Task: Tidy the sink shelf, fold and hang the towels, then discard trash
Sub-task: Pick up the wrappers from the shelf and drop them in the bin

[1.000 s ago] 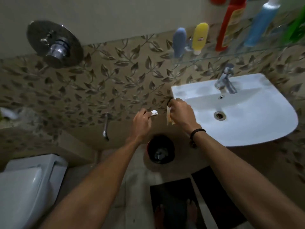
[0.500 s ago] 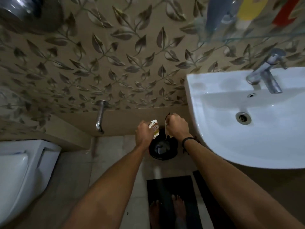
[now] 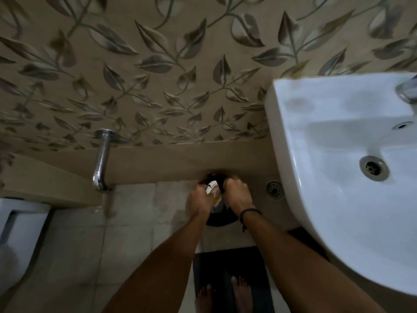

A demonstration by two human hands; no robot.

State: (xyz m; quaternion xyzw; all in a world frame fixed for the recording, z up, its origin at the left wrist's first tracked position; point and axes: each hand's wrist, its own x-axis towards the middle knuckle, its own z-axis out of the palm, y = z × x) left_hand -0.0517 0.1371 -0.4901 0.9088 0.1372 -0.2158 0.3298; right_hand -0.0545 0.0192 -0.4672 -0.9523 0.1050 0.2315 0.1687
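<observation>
A small white-and-orange wrapper (image 3: 214, 189) sits between the two hands, directly over the mouth of a dark round bin (image 3: 220, 216) that stands on the tiled floor (image 3: 126, 222) at the foot of the wall. The left hand (image 3: 199, 199) is curled around the wrapper's left side, fingers closed on it. The right hand (image 3: 237, 195) is balled into a fist just right of the wrapper; whether it pinches the wrapper or some other scrap cannot be told, as its fingers are turned away and blurred. A dark band (image 3: 249, 213) circles the right wrist. Both bare forearms reach down from the bottom of the view, and the hands hide most of the bin's opening. Just right of the bin a round floor drain (image 3: 274, 189) is set in the tiles, and beyond it the white sink (image 3: 320, 211) fills the right side, its own drain (image 3: 373, 167) in the bowl and part of a tap (image 3: 407, 89) at the edge. To the left a chrome spout (image 3: 101, 161) juts from the leaf-patterned wall (image 3: 158, 75) above a plain ledge. A white toilet (image 3: 15, 236) shows at the far left. Two bare feet (image 3: 223, 294) stand on a dark mat (image 3: 228, 263) below.
</observation>
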